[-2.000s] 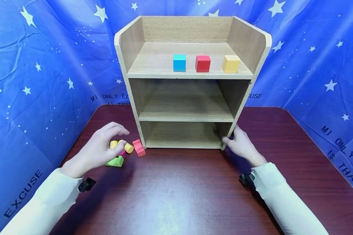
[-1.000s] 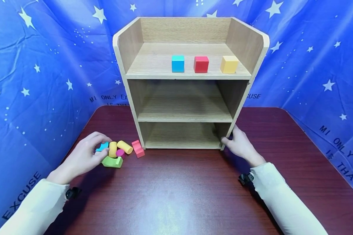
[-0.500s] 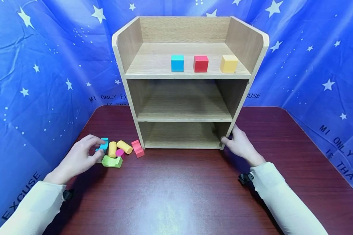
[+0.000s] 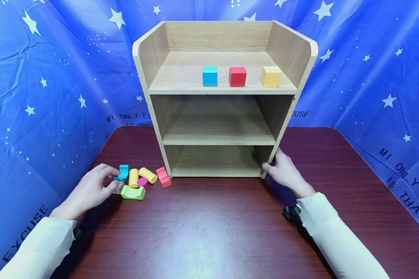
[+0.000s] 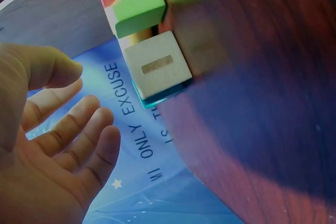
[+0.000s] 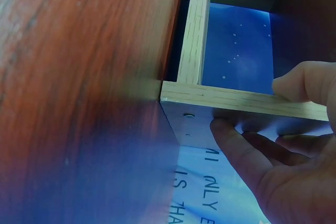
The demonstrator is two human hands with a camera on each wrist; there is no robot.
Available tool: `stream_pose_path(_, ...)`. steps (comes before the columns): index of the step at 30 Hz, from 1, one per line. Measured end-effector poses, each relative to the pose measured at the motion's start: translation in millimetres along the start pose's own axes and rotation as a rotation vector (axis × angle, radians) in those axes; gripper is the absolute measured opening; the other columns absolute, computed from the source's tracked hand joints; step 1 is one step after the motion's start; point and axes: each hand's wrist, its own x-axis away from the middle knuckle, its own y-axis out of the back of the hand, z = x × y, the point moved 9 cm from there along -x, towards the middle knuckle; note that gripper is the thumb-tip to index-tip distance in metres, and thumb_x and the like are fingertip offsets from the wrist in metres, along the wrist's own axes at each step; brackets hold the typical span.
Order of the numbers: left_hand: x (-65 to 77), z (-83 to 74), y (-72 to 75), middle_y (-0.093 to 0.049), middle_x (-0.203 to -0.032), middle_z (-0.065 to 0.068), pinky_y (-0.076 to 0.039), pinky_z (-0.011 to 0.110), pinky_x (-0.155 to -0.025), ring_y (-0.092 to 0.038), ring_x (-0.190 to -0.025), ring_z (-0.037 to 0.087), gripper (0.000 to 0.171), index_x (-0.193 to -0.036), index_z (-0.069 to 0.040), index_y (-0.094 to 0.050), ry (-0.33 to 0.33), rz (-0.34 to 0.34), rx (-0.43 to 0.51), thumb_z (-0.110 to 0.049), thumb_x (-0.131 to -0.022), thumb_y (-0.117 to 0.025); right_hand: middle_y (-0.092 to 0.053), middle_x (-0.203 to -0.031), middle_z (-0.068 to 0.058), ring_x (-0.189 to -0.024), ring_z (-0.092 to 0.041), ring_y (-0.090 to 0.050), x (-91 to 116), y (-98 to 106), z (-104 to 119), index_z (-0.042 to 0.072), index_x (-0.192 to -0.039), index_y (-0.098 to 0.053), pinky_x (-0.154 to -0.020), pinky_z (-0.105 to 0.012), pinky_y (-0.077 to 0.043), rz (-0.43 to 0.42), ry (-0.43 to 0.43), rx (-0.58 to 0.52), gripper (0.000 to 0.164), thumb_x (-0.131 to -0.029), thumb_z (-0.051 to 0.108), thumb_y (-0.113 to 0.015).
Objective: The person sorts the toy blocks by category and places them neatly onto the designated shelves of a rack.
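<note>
My left hand [image 4: 90, 192] is beside a small group of blocks on the table, thumb and fingers spread apart. Nearest to it is a light grey block with a slot [image 5: 159, 65]; a gap shows between them in the left wrist view. A blue notched block [image 4: 123, 173] lies behind the grey one, and a green notched block [image 4: 133, 192] to its right. Two yellow cylinders [image 4: 148, 175], a magenta piece [image 4: 142, 183] and a pink notched block [image 4: 163, 177] lie further right. My right hand [image 4: 288, 176] grips the lower right side panel of a wooden shelf [image 6: 231, 99], thumb inside, fingers outside.
On the shelf's top board [image 4: 181, 79] stand a blue cube [image 4: 210, 76], a red cube [image 4: 237, 77] and a yellow cube [image 4: 270, 77]. Two lower levels face me. The dark red table [image 4: 209, 224] is bordered by a blue star-printed curtain [image 4: 49, 128].
My left hand has moved left and down, from above the cylinders to beside the grey block, baring the blue and grey blocks. The right hand keeps its grip on the shelf.
</note>
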Motion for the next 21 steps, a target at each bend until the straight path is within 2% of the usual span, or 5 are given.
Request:
stream_pose_path(8,1.6,5.7,-4.4,-0.06,-0.092,0.006,-0.045,0.041,-0.068,-0.056,-0.077,0.02,0.021,-0.093,-0.005,-0.067,0.034,0.024,-0.035,-0.003,-0.073,-0.073,-0.063,-0.094,-0.017,-0.096,-0.034,-0.057,0,1,0,0.001,-0.115,-0.047,-0.086,-0.047,-0.043,0.001,-0.003,0.002,0.038,-0.082,0.01,-0.062)
stream_pose_path(15,3.6,11.3,-7.8,-0.058,-0.094,0.012,-0.043,0.043,-0.067,-0.052,-0.078,0.025,0.021,-0.095,-0.002,-0.067,0.102,0.087,-0.05,-0.005,-0.075,-0.073,-0.063,-0.094,-0.017,-0.095,-0.034,-0.058,0,1,1,0.001,-0.116,-0.046,-0.084,-0.047,-0.043,0.002,-0.003,-0.002,0.038,-0.082,0.01,-0.062)
stream_pose_path(21,5.5,14.1,-9.3,-0.057,-0.094,0.013,-0.043,0.043,-0.066,-0.052,-0.077,0.024,0.022,-0.096,-0.002,-0.066,0.115,0.104,-0.066,-0.005,-0.075,-0.072,-0.063,-0.094,-0.017,-0.094,-0.033,-0.058,1,1,1,0.001,-0.116,-0.047,-0.084,-0.047,-0.043,0.0,-0.001,0.002,0.038,-0.082,0.01,-0.062)
